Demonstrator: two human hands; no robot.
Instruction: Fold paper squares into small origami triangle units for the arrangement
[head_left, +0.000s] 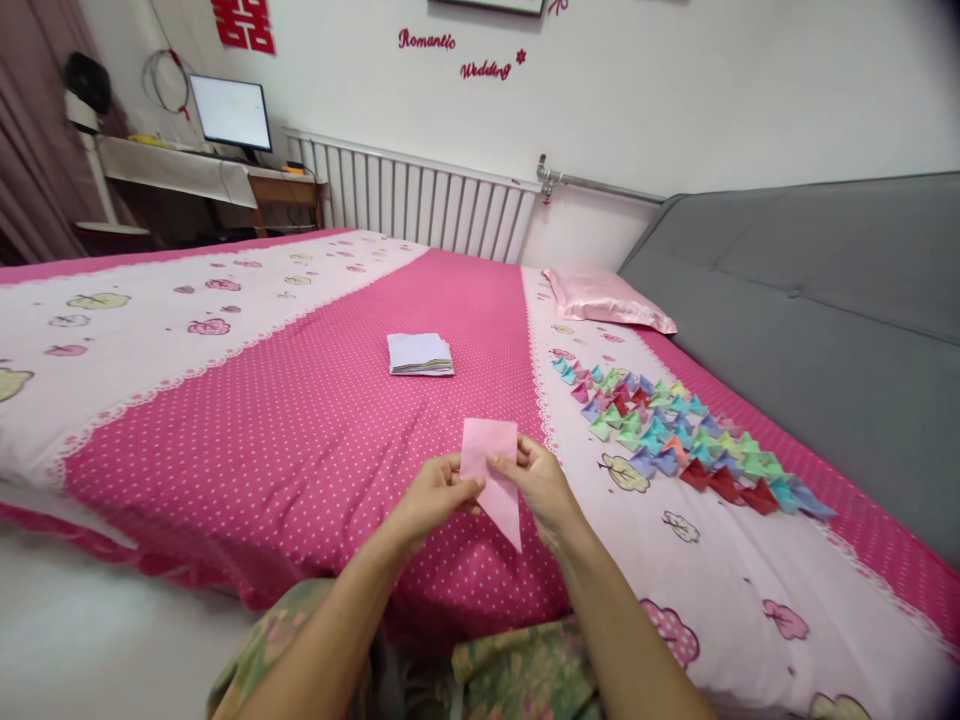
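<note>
A pink sheet of paper (489, 447), folded so that its lower end runs to a slanted point, is held up in front of me above the bed. My left hand (442, 492) pinches its left edge between thumb and fingers. On the right side my right hand (540, 482) grips it too, the thumb lying across the front face and the fingers behind. Beyond my hands a stack of paper sheets (420, 354), white on top, lies on the pink dotted bedspread (315, 440).
Many small folded paper boats (667, 430) in several colours stand in rows on the bed at the right. Behind them are a pink pillow (606, 298) and a grey headboard (810, 300). A radiator (420, 190) and a desk with a monitor (231, 112) line the far wall.
</note>
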